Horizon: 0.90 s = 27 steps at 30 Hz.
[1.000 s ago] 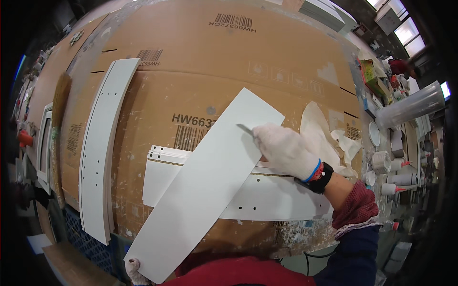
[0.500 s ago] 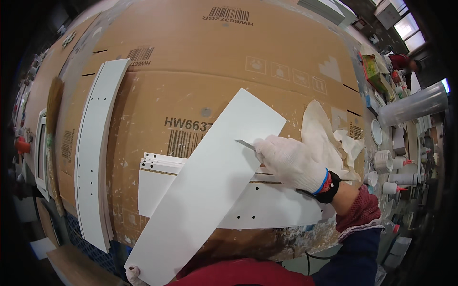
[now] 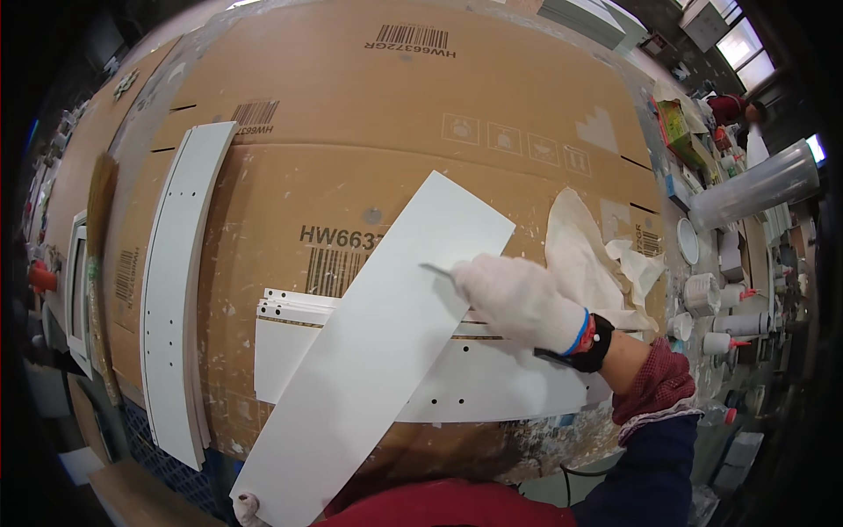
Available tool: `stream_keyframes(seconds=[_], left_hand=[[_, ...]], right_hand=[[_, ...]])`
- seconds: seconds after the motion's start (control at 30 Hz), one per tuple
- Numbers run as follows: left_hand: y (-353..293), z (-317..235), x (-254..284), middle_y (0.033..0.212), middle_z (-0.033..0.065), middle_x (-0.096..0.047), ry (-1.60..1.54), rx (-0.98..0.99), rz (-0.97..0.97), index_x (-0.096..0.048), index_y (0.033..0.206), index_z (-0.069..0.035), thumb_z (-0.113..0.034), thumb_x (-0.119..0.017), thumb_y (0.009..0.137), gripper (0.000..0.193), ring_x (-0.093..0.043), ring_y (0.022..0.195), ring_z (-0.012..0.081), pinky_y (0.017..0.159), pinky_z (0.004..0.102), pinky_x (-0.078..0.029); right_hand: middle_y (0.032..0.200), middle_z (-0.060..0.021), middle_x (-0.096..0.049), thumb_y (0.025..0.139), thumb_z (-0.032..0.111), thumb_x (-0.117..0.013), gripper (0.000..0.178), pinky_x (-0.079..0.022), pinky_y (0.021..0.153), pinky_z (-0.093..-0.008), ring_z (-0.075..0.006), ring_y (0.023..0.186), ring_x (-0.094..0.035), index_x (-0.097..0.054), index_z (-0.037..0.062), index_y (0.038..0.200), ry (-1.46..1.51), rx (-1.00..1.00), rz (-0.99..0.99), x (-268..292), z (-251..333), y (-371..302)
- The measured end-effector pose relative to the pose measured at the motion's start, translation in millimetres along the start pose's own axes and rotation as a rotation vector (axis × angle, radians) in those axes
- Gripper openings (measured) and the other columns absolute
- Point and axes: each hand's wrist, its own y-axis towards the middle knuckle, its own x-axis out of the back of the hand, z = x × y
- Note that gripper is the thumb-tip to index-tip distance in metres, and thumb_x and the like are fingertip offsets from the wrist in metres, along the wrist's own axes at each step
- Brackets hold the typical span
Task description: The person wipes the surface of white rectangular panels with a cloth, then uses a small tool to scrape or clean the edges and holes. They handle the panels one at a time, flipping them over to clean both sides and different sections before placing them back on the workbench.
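Apparently, the left hand point(image 3: 247, 505) is pinching the white board point(image 3: 351, 369) at its near corner, stacked panels point(image 3: 492, 378) lying beneath it. Over the board's far half, the right hand point(image 3: 518, 299) is clenching a thin blade point(image 3: 436, 270); steep tilting could be causing gouges.

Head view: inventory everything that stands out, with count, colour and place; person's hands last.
Plain board: one, white, slanted, centre
Blade: one, grey, over plain board
Cardboard: count unclear, brown, centre
Left board stack: one, white, on cardboard
Lower board stack: one, white, under plain board
Cloth: count unclear, cream, right
Brush: one, brown, left
Crate: one, blue, lower left
Cylinder: one, clear, right
Bottles: several, white, right
Other person: one, red clothing, upper right
Left hand: one, white glove, holding plain board's end
Right hand: one, white glove, holding blade
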Motion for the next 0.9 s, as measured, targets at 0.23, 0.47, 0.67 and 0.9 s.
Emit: stream_keyframes(seconds=[0.23,0.47,0.67,0.9], left_hand=[[5,7,3,0.106,0.0195,-0.064,-0.004,0.002,0.068,-0.055,0.115,0.008,-0.019,-0.068,0.078,0.049,-0.064,0.091,0.0315,0.08,0.043,-0.053],[9,31,62,0.105,0.0195,-0.065,0.06,-0.01,-0.04,-0.056,0.115,0.008,-0.017,-0.068,0.08,0.045,-0.065,0.091,0.0316,0.079,0.0435,-0.053],[22,8,35,0.106,0.02,-0.064,-0.001,0.017,0.121,-0.054,0.118,0.007,-0.019,-0.068,0.082,0.046,-0.065,0.092,0.0318,0.08,0.0435,-0.053],[30,2,-15,0.109,0.0214,-0.063,0.042,-0.04,0.115,-0.051,0.12,0.008,-0.021,-0.064,0.084,0.049,-0.065,0.093,0.0327,0.082,0.0438,-0.054]], right_hand=[[0.093,-0.0201,-0.064,0.088,0.013,-0.053,0.015,-0.049,0.077,-0.0445,-0.039,0.089,-0.061,-0.057,0.0009,0.097,0.006,-0.783,0.061,1,-100,-11],[0.07,-0.0058,-0.055,0.086,0.01,-0.057,0.013,-0.044,0.06,-0.03,-0.014,0.064,-0.053,-0.061,-0.0001,0.094,0.842,-0.51,0.295,63,-1,-52],[0.094,-0.013,-0.063,0.091,0.019,-0.054,0.018,-0.05,0.072,-0.0385,-0.0323,0.086,-0.06,-0.058,0.0088,0.106,0.82,-0.109,0.618,15,84,-123],[0.089,-0.008,-0.062,0.092,0.017,-0.058,0.017,-0.048,0.07,-0.0327,-0.0228,0.08,-0.06,-0.056,0.0058,0.105,0.897,-0.516,-0.045,39,94,-181]])
